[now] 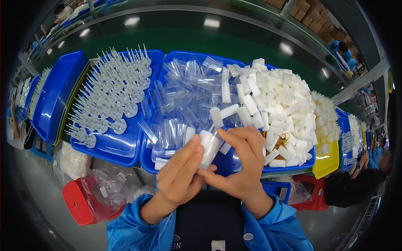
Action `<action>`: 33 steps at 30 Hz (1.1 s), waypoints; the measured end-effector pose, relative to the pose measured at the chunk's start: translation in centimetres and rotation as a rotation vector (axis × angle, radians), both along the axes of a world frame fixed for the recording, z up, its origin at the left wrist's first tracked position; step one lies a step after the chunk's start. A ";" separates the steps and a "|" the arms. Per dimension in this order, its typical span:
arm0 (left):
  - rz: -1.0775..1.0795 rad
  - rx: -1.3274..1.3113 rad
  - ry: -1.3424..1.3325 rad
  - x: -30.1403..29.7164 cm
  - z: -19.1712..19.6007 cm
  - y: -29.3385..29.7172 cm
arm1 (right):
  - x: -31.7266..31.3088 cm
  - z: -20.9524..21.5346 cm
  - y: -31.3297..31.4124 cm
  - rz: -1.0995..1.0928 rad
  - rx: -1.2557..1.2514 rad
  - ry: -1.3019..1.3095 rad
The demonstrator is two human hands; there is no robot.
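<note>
Between my two hands is a white rectangular block (210,145), with shiny clear plastic about it that looks like a sleeve. My left hand (178,178) is closed along the block's left side, its fingers pressed together. My right hand (242,164) grips from the other side, index fingertip near the upper end and thumb near the lower end. Just beyond lies a blue tray (231,165) with many clear plastic sleeves (180,88). White blocks (289,98) are piled to the right, some spilling onto the sleeves.
To the left, a blue tray (109,147) carries rows of pale stemmed parts with round bases (113,90). Stacked blue trays (60,98) stand farther left. A yellow tray (326,161) is at right. Red stools (78,203) sit below. Behind runs a green conveyor belt (176,35).
</note>
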State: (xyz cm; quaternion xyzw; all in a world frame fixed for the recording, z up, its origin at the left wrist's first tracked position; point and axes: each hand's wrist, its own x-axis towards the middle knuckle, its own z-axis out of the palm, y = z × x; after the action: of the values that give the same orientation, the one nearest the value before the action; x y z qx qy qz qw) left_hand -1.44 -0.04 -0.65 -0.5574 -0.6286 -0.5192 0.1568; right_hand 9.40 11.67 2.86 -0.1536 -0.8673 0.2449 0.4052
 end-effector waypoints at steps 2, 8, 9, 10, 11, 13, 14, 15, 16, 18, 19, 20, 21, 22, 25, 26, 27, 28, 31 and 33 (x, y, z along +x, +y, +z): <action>0.103 0.014 -0.009 -1.1 0.4 -0.4 | -0.1 0.7 1.0 0.134 -0.241 -0.015; -0.042 0.178 -0.547 -2.1 -1.2 -0.9 | -0.7 -1.4 3.4 0.123 0.010 -0.314; -0.058 0.170 -0.529 -2.3 -1.3 -1.0 | -0.7 -1.2 3.2 0.097 0.028 -0.348; -0.074 0.162 -0.510 -2.4 -1.4 -1.0 | -0.6 -1.1 3.0 0.071 0.046 -0.383; -0.089 0.181 -0.564 -2.3 -1.4 -1.0 | -0.5 -1.3 3.2 0.042 0.057 -0.380; -0.116 0.217 -0.668 -1.9 -1.1 -1.1 | 0.1 -1.8 3.7 -0.014 0.078 -0.370; -0.138 0.219 -0.737 -1.7 -0.5 -1.1 | 0.2 -2.0 3.8 -0.010 0.055 -0.372; -0.164 0.221 -0.806 -1.5 0.3 -0.9 | 0.3 -2.1 3.8 -0.011 0.033 -0.372; -0.191 0.223 -0.875 -1.5 0.7 -0.8 | 0.4 -2.2 3.8 -0.013 0.011 -0.372; -0.279 0.240 -0.917 -1.7 0.7 -0.7 | 0.7 -1.7 4.3 -0.001 -0.051 -0.419; -0.321 0.248 -0.936 -1.7 0.7 -0.7 | 0.7 -1.4 4.6 0.007 -0.082 -0.440; -0.304 0.241 -0.918 -1.6 0.7 -0.7 | 0.7 -1.0 4.7 0.009 -0.062 -0.455; -0.287 0.234 -0.899 -1.5 0.8 -0.7 | 0.7 -0.5 4.7 0.012 -0.042 -0.468; -0.269 0.228 -0.879 -1.4 0.8 -0.8 | 0.7 -0.2 4.8 0.016 -0.021 -0.481; -0.296 0.208 -0.805 -1.3 0.5 -1.1 | 1.1 -0.5 4.8 0.002 -0.015 -0.419; -0.288 0.189 -0.784 -1.3 0.4 -1.3 | 1.4 -0.4 4.9 0.036 -0.070 -0.355; -0.278 0.168 -0.767 -1.4 0.3 -1.4 | 1.7 -0.4 5.0 0.070 -0.129 -0.294; -0.269 0.146 -0.750 -1.4 0.3 -1.4 | 2.0 -0.4 5.2 0.104 -0.188 -0.233; -0.270 0.125 -0.701 -1.0 0.9 -1.1 | 3.3 -0.7 5.3 0.287 -0.552 -0.003; -0.273 0.091 -0.706 -0.6 1.2 -1.0 | 3.3 -0.7 4.8 0.377 -0.715 0.143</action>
State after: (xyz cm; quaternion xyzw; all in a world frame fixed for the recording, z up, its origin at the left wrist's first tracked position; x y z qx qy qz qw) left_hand -2.07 -1.08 0.54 -0.4152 -0.5402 -0.7228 -0.1154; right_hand 12.75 16.42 2.21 -0.1056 -0.7103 0.6109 0.3333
